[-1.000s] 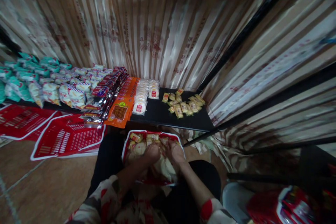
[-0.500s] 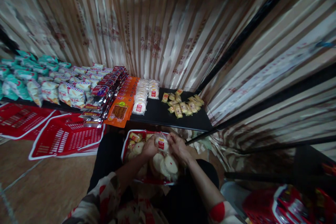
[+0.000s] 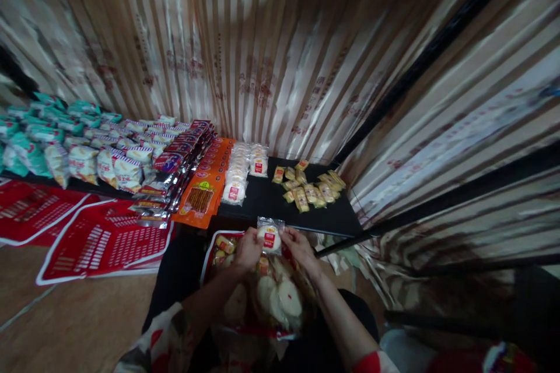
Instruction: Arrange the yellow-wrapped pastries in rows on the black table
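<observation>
Holding one white-cracker packet (image 3: 271,239) at the basket's (image 3: 207,255) far rim

Striped sheeting (image 3: 280,58) backs the site. Against it, a black shelf (image 3: 260,201) bears, left to right, teal bags (image 3: 30,154), pale striped bags (image 3: 126,173), an orange pack (image 3: 202,199), rows of white packets (image 3: 235,191) and loose yellow packets (image 3: 301,198). The red basket sits at the person's lap, more crackers inside.

Change noted: half a second ago the white-cracker packet is lower, over the basket's contents; now it is raised, overlapping the far rim and the shelf's front edge in view. It is therefore separated from the remaining crackers. Whether it touches the shelf cannot be told.

Grip: the left hand (image 3: 248,249) pinches its left edge, the right hand (image 3: 301,249) its right. Red label faces up.
</observation>
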{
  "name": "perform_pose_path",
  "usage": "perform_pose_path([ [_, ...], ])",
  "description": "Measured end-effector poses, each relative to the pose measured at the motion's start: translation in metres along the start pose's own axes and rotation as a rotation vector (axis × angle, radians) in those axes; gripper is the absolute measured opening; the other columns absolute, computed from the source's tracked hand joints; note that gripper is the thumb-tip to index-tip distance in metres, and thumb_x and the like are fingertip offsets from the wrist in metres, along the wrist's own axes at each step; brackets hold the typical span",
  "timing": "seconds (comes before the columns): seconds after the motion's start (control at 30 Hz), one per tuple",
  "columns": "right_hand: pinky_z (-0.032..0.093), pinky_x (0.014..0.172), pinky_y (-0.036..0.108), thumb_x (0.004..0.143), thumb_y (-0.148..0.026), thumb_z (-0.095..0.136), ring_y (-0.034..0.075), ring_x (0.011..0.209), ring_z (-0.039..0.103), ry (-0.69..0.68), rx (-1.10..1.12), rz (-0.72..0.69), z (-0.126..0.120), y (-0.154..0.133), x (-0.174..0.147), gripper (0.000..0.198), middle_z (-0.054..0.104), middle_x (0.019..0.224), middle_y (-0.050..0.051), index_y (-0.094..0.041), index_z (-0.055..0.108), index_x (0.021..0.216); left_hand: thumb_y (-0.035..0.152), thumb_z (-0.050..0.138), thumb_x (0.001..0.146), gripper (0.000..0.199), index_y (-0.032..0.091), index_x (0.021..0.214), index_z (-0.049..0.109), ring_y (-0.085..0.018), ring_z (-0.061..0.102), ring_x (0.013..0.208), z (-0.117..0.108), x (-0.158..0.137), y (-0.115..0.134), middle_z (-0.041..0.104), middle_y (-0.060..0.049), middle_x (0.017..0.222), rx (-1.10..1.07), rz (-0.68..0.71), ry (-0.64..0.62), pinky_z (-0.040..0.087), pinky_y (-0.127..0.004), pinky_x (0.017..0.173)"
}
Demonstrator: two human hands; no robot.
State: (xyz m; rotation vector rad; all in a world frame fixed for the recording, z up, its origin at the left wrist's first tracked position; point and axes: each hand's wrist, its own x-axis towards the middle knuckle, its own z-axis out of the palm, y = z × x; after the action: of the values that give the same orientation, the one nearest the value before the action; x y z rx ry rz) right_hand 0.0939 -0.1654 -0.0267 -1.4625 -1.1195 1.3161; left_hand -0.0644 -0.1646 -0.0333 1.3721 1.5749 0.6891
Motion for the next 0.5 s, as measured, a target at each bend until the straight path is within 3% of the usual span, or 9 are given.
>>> perform_pose_path([
  [0.13,0.048,0.064,0.028,0.061,-0.049,0.072,0.015,0.063,0.061,-0.028,0.176,0.022,0.007,-0.007,0.007,0.038,0.068,0.073,0.0,-0.022,0.061,0.085,0.018,0.048,0.082,0.012,0.017,0.088,0.058,-0.012,0.061,0.076,-0.007,0.011,0.012,0.067,-0.003,0.086,-0.035,0.01,0.054,0.045,-0.021,0.069],
  [0.3,0.046,0.062,0.025,0.055,-0.045,0.075,0.014,0.062,0.059,0.003,0.181,-0.052,0.011,-0.022,0.032,0.042,0.067,0.069,0.0,-0.019,0.06,0.084,0.02,0.047,0.082,0.018,0.015,0.095,0.058,-0.015,0.063,0.085,-0.012,0.033,0.027,0.067,-0.007,0.094,0.0,0.043,0.139,0.047,-0.025,0.077],
  [0.5,0.042,0.056,0.024,0.058,-0.044,0.069,0.012,0.055,0.054,0.098,0.114,-0.109,0.017,-0.037,0.079,0.038,0.062,0.061,-0.003,-0.019,0.058,0.084,0.011,0.043,0.08,0.047,0.008,0.127,0.042,-0.019,0.053,0.114,-0.005,0.058,0.047,0.056,-0.016,0.123,0.021,0.111,0.251,0.041,-0.031,0.098],
])
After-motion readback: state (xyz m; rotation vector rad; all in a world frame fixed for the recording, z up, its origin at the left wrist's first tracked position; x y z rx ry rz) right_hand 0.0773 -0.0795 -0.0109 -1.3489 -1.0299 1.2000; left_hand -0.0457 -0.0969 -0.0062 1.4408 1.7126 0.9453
